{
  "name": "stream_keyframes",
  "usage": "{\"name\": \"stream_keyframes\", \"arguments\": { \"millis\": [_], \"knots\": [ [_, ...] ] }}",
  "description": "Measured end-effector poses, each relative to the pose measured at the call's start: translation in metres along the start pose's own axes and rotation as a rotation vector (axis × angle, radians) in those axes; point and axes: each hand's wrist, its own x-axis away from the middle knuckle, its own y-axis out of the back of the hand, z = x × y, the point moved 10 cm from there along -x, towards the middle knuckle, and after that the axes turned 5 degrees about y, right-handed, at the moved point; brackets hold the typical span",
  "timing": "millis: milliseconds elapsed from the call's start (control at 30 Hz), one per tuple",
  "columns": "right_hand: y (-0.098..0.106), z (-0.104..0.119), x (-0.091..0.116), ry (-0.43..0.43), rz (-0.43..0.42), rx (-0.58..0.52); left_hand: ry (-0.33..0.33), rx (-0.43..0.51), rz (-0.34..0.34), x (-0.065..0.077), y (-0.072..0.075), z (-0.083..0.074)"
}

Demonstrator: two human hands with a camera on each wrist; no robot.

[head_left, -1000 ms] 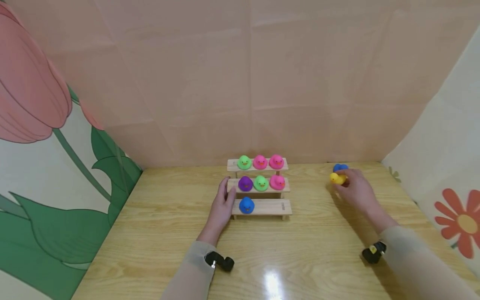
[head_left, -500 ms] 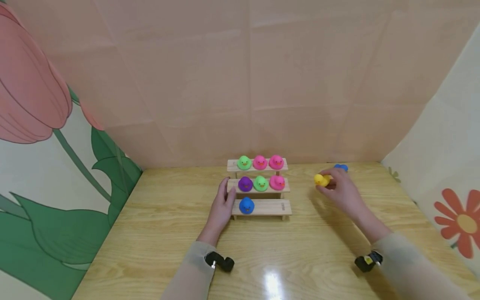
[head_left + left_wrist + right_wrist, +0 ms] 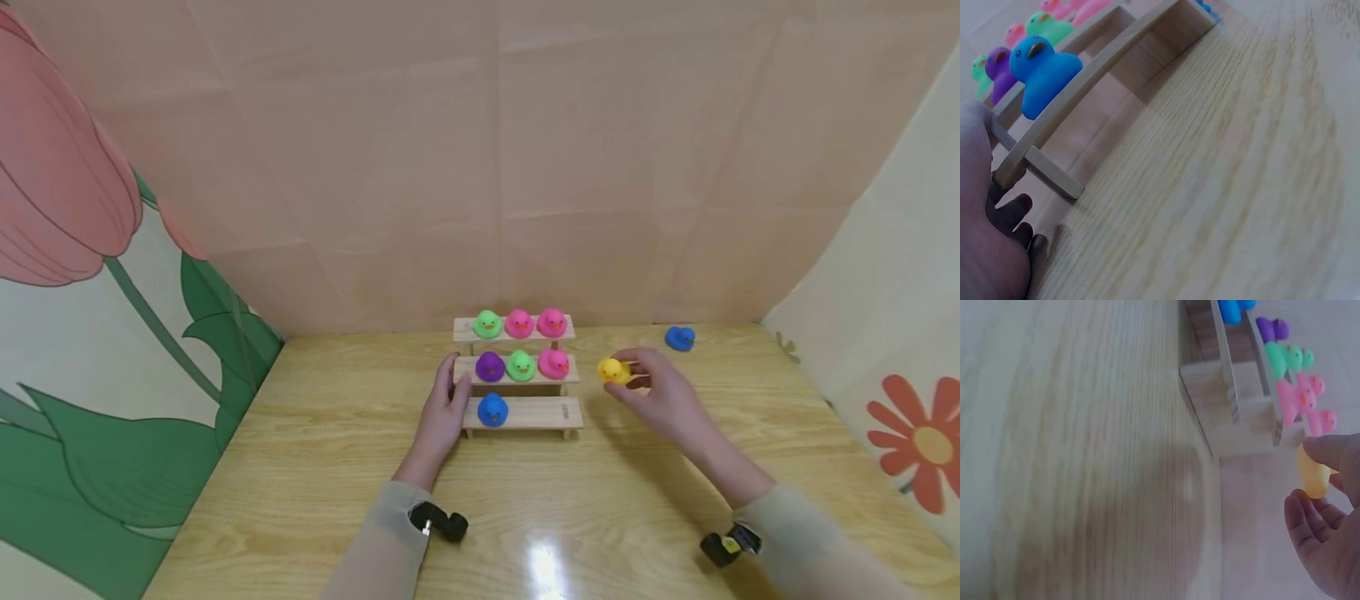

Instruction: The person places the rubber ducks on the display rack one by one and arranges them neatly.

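Observation:
A three-tier wooden stand [image 3: 536, 412] stands mid-table and bears several rubber ducks. My left hand [image 3: 441, 415] grips its left end, with curled fingers [image 3: 1013, 212] showing under the front step in the left wrist view. On that step sits a blue duck [image 3: 492, 410], at the left. The middle step bears a purple duck [image 3: 491, 367], a green duck [image 3: 521, 366] and a pink duck [image 3: 554, 364]. On the top step are a green duck and two pink ducks. My right hand [image 3: 663, 400] pinches a yellow rubber duck [image 3: 612, 371] just right of the stand, above the table.
Another blue duck [image 3: 680, 337] sits on the table [image 3: 337, 433] at the back right. A pinkish-tan backdrop [image 3: 375, 167] rises behind the table's far edge, and flower-printed panels stand on both sides.
My right hand has carried the yellow duck leftward from the back right toward the stand, uncovering the blue duck there. The left hand stays at the stand's left end.

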Motion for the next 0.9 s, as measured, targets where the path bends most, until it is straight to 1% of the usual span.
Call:
{"name": "stream_keyframes", "arguments": {
  "millis": [167,333,467,633,800,900],
  "knots": [
    [-0.012,0.015,0.004,0.047,0.018,-0.013,0.013,-0.004,0.003,-0.001,0.0,0.001],
    [-0.028,0.025,0.009,0.059,0.065,-0.009,0.015,-0.003,0.0,0.0,0.0,0.001],
    [-0.041,0.032,0.011,0.07,0.084,-0.019,0.007,0.002,-0.002,0.0,0.001,0.001],
    [-0.052,0.043,0.011,0.123,0.068,-0.011,0.006,-0.002,-0.002,0.0,0.0,0.001],
    [-0.059,0.059,0.012,0.218,0.045,0.01,0.002,-0.001,-0.002,-0.001,0.0,0.002],
    [-0.065,0.065,0.013,0.224,0.058,-0.006,0.002,0.001,0.001,-0.001,0.0,0.003]
  ]
}}
